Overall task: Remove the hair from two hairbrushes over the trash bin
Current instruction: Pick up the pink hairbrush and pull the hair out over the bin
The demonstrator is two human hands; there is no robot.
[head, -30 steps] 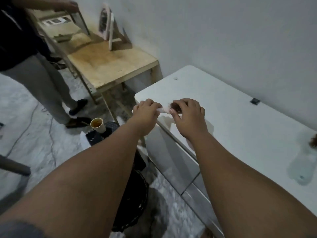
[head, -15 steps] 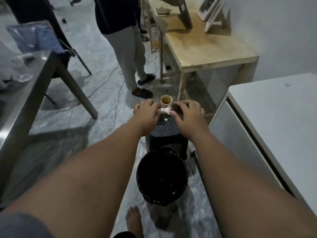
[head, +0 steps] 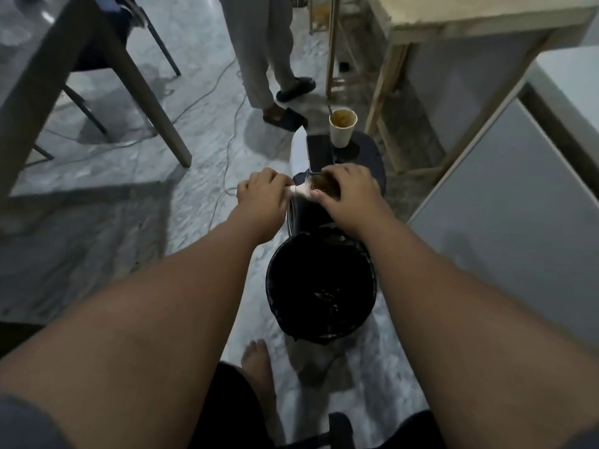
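While I watch through the head camera, both arms reach out in front and the hands meet on one hairbrush (head: 302, 189). Left hand (head: 261, 196): fingers curled tight round the pale pink handle, only a short stub of it showing between the two fists. Right hand (head: 349, 196): fingers bent down over the brush head, thumb tucked underneath near the neck, so it has the head in its grasp. A mat of brown hair (head: 328, 186) peeks out under those right fingers; I cannot tell whether any of it is pinched loose from the bristles.

Below the wrists sits the trash bin (head: 271, 280), round, black, lined with a dark bag, mouth wide open, a few scraps glinting at the bottom. In my view the brush sits just past the bin's far rim, in front of a dark stool (head: 372, 153). On that stool stands a paper cup (head: 342, 128) with brownish dregs, upright, beside a flat dark slab I can't identify.

A bare foot (head: 257, 362) shows near the bin's base. Farther off, another person's legs in dark slippers (head: 287, 119) stand on the marbled floor, cables (head: 227, 140) trailing beside them. Wooden table (head: 453, 25) top right, white cabinet (head: 518, 222) along the right edge.
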